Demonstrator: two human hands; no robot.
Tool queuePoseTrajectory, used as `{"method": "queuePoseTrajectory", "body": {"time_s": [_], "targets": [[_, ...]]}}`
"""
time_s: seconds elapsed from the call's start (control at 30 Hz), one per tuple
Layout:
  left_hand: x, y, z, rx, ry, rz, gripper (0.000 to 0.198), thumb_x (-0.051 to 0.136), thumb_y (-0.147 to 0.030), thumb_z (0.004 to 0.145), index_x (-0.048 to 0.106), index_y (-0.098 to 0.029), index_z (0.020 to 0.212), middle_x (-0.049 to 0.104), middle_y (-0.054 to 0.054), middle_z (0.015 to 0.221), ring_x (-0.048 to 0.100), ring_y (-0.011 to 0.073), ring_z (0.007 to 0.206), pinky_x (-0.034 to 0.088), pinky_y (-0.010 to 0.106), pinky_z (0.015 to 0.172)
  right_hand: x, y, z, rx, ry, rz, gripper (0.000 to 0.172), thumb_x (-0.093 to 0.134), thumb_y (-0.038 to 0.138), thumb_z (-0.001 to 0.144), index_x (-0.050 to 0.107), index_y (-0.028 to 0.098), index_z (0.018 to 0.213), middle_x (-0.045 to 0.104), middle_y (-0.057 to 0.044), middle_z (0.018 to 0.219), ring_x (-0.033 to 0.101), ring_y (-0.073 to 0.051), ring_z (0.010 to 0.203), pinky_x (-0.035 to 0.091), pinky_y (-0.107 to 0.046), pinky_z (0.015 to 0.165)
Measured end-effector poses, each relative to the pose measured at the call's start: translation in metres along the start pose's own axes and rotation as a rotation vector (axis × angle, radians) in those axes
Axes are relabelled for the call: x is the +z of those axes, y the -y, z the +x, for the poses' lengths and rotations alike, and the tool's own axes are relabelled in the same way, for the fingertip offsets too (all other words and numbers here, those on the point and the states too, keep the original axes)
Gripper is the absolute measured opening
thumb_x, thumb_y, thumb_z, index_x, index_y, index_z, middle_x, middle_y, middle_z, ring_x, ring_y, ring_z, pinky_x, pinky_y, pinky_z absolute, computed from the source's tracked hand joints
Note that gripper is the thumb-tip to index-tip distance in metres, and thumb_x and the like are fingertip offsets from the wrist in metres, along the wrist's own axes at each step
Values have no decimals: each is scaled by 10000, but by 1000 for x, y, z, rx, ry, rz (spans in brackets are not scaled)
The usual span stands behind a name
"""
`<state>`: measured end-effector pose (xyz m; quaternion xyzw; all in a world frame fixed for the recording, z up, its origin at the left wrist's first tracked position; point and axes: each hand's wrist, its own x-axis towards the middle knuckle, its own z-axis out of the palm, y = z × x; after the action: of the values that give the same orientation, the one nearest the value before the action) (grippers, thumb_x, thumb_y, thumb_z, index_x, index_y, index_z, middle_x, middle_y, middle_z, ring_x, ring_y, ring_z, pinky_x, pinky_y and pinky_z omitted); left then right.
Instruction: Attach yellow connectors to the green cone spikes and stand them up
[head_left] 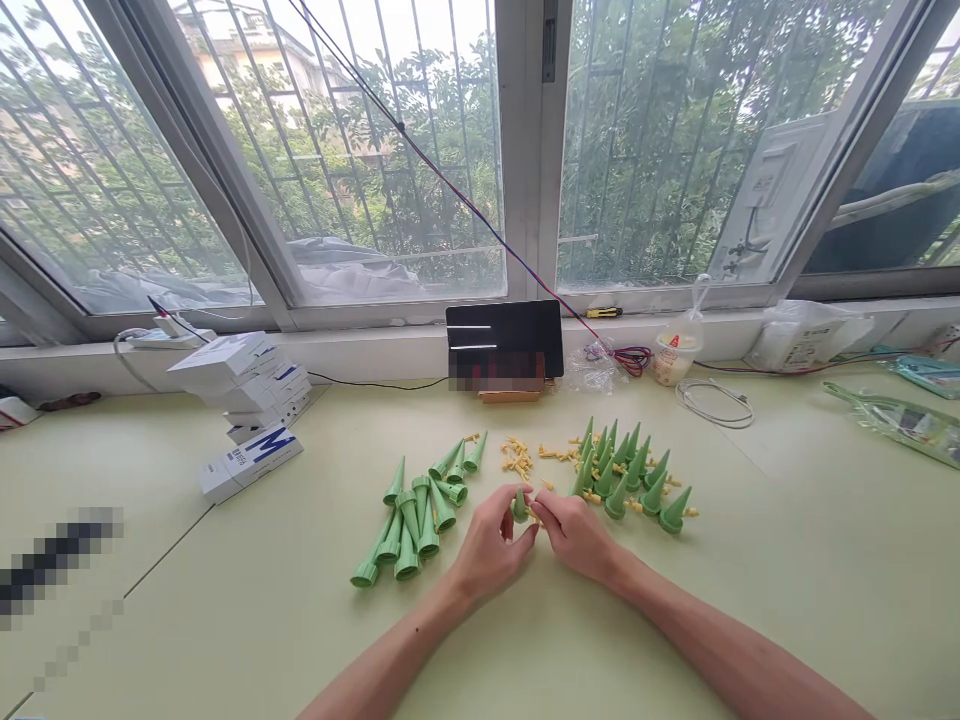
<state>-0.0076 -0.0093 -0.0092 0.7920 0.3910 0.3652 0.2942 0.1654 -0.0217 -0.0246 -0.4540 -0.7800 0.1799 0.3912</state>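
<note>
My left hand (491,545) and my right hand (574,532) meet over the pale green table (525,640). The left hand's fingers pinch a small green cone (520,504). The right hand's fingertips are closed on a small yellow piece (534,515) at the cone's base. To the left lies a pile of green cones (416,515) on their sides. To the right, several green cones (626,472) stand upright with yellow pieces among them. Loose yellow pieces (517,458) lie just beyond my hands.
A dark tablet (504,340) leans on a stand by the window sill. Stacked white boxes (244,385) sit at the left. A white cable (714,405), a cup in a plastic bag (675,352) and clear plastic bags (896,418) lie at the right.
</note>
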Motion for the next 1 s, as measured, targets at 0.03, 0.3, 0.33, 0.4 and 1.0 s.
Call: {"method": "queuePoseTrajectory", "body": {"time_s": [0.03, 0.3, 0.33, 0.4, 1.0], "targets": [[0, 0, 0, -3, 1, 3, 382, 602, -197, 791, 564, -201, 1171, 623, 10, 896, 480, 86, 594, 449, 231, 578, 0, 0, 0, 4, 0, 3, 323, 309, 290, 1024, 473, 213, 756, 531, 19, 611, 422, -123, 500, 304, -241, 525], [1, -1, -1, -30, -20, 26, 436, 656, -196, 736, 566, -211, 1162, 596, -11, 825, 454, 92, 583, 424, 234, 576, 0, 2, 0, 24, -8, 15, 326, 334, 286, 1016, 444, 219, 716, 493, 31, 583, 384, -118, 490, 294, -242, 515], [1, -1, -1, -34, -26, 20, 437, 655, -194, 733, 565, -210, 1160, 587, -16, 804, 454, 93, 579, 420, 232, 570, 0, 2, 0, 27, -7, 15, 328, 337, 287, 1014, 434, 219, 708, 483, 33, 578, 374, -118, 488, 290, -244, 513], [2, -3, -1, -38, -41, 14, 434, 646, -185, 728, 563, -207, 1153, 566, -27, 764, 449, 92, 571, 413, 225, 562, 0, 3, 0, 26, 1, 16, 326, 348, 287, 1009, 419, 220, 698, 469, 36, 572, 357, -116, 487, 284, -247, 507], [3, -7, -1, -59, -33, 7, 395, 572, -170, 738, 544, -191, 1132, 512, -39, 707, 412, 95, 558, 367, 222, 545, -1, 3, 0, -24, 43, 35, 330, 383, 309, 1012, 460, 218, 704, 545, 18, 607, 447, -121, 510, 329, -247, 514]]}}
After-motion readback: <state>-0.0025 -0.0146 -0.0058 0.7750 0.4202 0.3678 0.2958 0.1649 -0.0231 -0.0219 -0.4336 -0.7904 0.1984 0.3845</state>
